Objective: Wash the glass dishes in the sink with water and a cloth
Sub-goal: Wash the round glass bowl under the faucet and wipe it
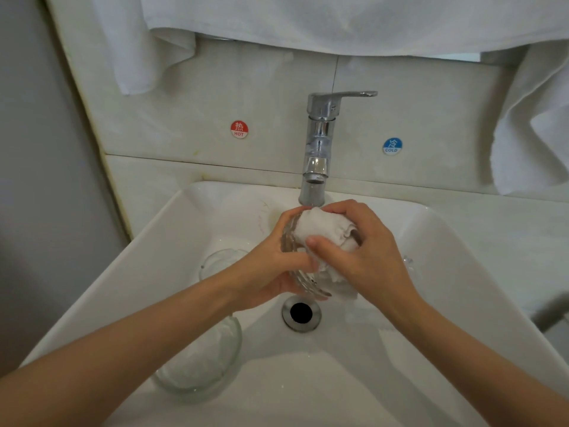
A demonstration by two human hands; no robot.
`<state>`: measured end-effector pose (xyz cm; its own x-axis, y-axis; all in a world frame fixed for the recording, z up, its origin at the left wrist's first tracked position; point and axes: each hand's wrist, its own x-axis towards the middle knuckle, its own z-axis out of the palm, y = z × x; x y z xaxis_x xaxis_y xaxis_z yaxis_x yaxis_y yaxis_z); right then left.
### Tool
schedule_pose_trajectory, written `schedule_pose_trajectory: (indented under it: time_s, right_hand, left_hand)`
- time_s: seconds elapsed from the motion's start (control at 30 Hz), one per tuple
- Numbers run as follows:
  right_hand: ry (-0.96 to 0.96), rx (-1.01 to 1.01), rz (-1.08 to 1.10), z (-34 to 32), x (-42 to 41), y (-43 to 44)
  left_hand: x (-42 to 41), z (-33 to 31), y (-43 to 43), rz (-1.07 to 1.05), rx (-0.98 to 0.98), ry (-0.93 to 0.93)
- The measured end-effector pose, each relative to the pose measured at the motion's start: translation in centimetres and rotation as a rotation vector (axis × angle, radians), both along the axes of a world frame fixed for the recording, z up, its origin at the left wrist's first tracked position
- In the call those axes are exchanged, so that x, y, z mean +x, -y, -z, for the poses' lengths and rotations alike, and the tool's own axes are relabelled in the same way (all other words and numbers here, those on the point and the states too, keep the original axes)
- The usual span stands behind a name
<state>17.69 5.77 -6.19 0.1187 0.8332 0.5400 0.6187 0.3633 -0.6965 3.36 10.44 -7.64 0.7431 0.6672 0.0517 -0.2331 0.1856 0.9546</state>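
Over the white sink (462, 272), just under the faucet spout, my left hand (271, 266) grips a ribbed glass dish (303, 283), tilted on its side. My right hand (366, 254) grips a bunched white cloth (320, 229) and presses it into the dish, thumb on the front of the cloth. A large clear glass bowl (200, 362) lies in the basin at the lower left, partly under my left forearm. A smaller clear glass dish (220, 261) sits behind it, left of my hands.
The chrome faucet (318, 149) stands at the back centre, its lever pointing right. The round drain (301, 313) is open below my hands. White towels (338, 23) hang above and at the right. Hot and cold stickers mark the tiled wall.
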Motion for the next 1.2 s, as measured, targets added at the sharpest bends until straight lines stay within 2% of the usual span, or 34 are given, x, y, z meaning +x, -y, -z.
schedule_pose_trajectory:
  time_s: [0.07,0.2,0.3,0.37,0.47,0.5,0.57,0.63,0.7,0.77,0.93,1.0,1.1,1.13,1.2]
  right_hand:
    - [0.058,-0.032,-0.081,-0.5,0.3,-0.1]
    - [0.242,-0.124,-0.374,-1.6,1.0,0.0]
    - [0.347,-0.191,-0.443,-2.1,1.7,0.0]
    - [0.366,-0.21,-0.299,-2.0,1.6,0.2]
    - [0.404,-0.229,0.1,-1.5,1.0,0.4]
    - [0.371,-0.238,0.159,-1.2,0.6,0.4]
    - [0.186,-0.234,0.157,-0.8,0.0,0.5]
    - [-0.005,-0.216,0.103,-0.6,-0.3,0.4]
    - [-0.061,-0.193,-0.008,-0.5,-0.3,0.2]
    - [-0.012,-0.179,-0.17,-0.8,0.0,0.1]
    - [0.306,-0.156,-0.53,-2.0,1.5,0.0]
    - [0.358,-0.173,-0.459,-2.2,1.4,-0.1]
    - [0.347,-0.178,-0.023,-1.7,0.4,0.0]
    - [0.346,-0.186,0.059,-1.4,-0.1,0.0]
    - [0.289,-0.189,0.068,-0.9,-0.5,0.2]
  left_hand:
    - [-0.1,0.0,0.1,0.028,-0.03,0.029]
    - [-0.1,0.3,0.2,0.113,-0.111,0.068]
    - [0.0,0.6,0.4,0.147,-0.135,0.062]
    - [0.2,0.6,0.5,0.125,-0.11,0.055]
    - [0.6,0.6,0.6,0.068,-0.059,0.042]
    - [0.6,0.7,0.5,0.05,-0.03,0.025]
    - [0.6,0.7,0.4,0.032,0.006,0.0]
    - [0.3,0.5,0.2,0.03,0.021,-0.003]
    - [0.0,0.4,-0.1,0.042,0.013,0.011]
    - [-0.1,0.2,-0.2,0.064,0.004,0.012]
    - [-0.2,0.5,-0.3,0.157,-0.02,0.034]
    - [0.0,0.5,-0.1,0.155,-0.037,0.024]
    - [0.4,0.6,0.0,0.086,-0.048,0.04]
    - [0.4,0.5,0.1,0.057,-0.026,0.049]
    - [0.3,0.4,0.1,0.013,0.018,0.037]
